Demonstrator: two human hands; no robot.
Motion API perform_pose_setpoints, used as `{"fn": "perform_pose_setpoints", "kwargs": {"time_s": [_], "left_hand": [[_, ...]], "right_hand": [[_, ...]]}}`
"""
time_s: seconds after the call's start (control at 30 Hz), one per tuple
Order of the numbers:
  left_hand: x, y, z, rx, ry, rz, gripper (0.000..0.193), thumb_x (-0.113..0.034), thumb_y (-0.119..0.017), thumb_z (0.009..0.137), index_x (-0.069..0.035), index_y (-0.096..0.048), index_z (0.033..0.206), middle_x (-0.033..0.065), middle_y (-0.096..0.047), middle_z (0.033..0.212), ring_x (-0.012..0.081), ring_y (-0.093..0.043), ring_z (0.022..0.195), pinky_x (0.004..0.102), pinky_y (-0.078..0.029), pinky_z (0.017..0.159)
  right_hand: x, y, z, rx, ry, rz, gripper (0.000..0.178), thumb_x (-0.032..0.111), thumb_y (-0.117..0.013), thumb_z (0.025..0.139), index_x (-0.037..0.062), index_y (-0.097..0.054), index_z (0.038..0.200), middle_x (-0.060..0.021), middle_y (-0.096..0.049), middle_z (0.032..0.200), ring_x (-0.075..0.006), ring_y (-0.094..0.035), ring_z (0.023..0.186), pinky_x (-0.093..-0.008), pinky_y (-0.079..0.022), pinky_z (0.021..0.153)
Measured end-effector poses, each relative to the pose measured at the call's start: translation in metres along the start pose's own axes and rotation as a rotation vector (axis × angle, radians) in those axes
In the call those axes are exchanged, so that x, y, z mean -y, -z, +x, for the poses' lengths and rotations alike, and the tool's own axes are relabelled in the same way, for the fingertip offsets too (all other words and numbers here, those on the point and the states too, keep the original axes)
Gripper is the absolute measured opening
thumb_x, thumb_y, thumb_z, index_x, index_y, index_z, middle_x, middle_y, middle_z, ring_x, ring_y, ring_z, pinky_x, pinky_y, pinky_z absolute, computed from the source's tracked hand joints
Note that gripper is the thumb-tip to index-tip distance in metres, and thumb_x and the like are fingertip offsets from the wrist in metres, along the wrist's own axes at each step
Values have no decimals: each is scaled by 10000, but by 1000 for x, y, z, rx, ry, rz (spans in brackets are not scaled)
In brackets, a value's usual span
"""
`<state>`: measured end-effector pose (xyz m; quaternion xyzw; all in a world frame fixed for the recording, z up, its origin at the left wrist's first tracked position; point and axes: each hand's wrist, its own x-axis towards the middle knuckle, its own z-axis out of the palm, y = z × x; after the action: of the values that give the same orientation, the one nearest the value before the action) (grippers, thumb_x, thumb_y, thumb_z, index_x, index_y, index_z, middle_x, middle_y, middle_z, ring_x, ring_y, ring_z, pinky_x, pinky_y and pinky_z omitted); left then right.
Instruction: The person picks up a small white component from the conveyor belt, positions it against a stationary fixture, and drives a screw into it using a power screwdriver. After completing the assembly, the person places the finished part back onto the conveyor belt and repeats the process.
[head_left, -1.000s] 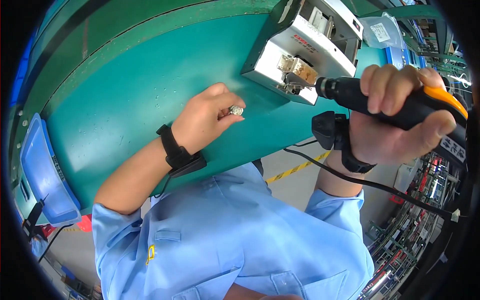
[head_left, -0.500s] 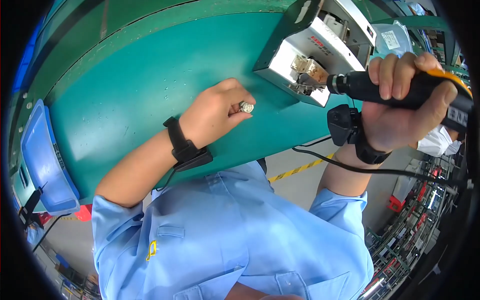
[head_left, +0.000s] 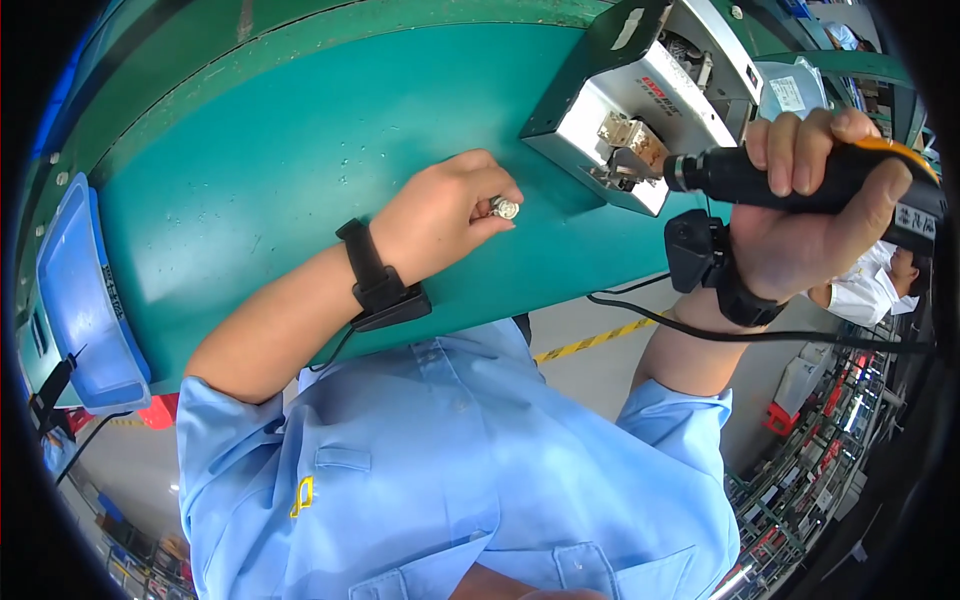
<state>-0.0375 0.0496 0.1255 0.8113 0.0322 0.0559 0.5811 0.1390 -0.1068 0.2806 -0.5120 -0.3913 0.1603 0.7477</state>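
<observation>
At the centre of the frame, a small screw (head_left: 504, 208) is pinched by the left hand (head_left: 440, 215). At upper right, a screwdriver (head_left: 800, 180) is gripped by the right hand (head_left: 815, 215), its tip set against a metal box (head_left: 640, 100).

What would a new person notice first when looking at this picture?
Most striking is the right hand at the upper right, gripping a black and orange power screwdriver whose tip meets a grey metal unit on the green bench. Near the middle, the left hand rests on the bench and pinches a small silver part. A blue tray sits at the far left.
</observation>
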Motion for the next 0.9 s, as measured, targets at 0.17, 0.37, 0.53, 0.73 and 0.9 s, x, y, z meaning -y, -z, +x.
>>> {"fn": "perform_pose_setpoints", "kwargs": {"time_s": [0.17,0.37,0.53,0.73,0.9], "left_hand": [[2,2,0,-25,-18,9,220,-39,-738,769,-53,-651,970,84,-581,898,225,-610,707,344,-518,655],[1,2,1,-13,-46,-2,212,-42,-739,768,-53,-646,958,85,-586,904,228,-618,723,350,-521,671],[-1,4,-1,8,-24,7,204,-31,-730,773,-48,-643,956,92,-590,906,245,-633,759,360,-526,680],[-3,2,-3,4,-49,-1,176,-13,-714,779,-42,-636,935,100,-594,906,269,-641,788,364,-532,682],[-8,0,-2,24,-66,5,162,-11,-712,779,-39,-633,917,100,-595,904,269,-639,786,364,-531,680]], "right_hand": [[-19,-35,-26,17,11,105,538,577,-494,943,74,-527,1132,18,-430,626,-102,-404,533,-281,-346,574],[-31,-59,-46,159,136,91,601,616,-502,922,49,-489,1123,6,-449,617,-108,-424,491,-264,-352,506],[-41,-62,-51,158,82,53,615,624,-513,912,47,-468,1119,2,-458,614,-109,-429,485,-263,-352,494],[-39,-61,-51,235,151,24,614,623,-521,908,51,-461,1122,3,-468,618,-111,-434,484,-259,-358,500],[-26,-57,-53,277,184,22,620,617,-525,908,43,-454,1132,-1,-486,636,-114,-450,498,-255,-364,509]]}}
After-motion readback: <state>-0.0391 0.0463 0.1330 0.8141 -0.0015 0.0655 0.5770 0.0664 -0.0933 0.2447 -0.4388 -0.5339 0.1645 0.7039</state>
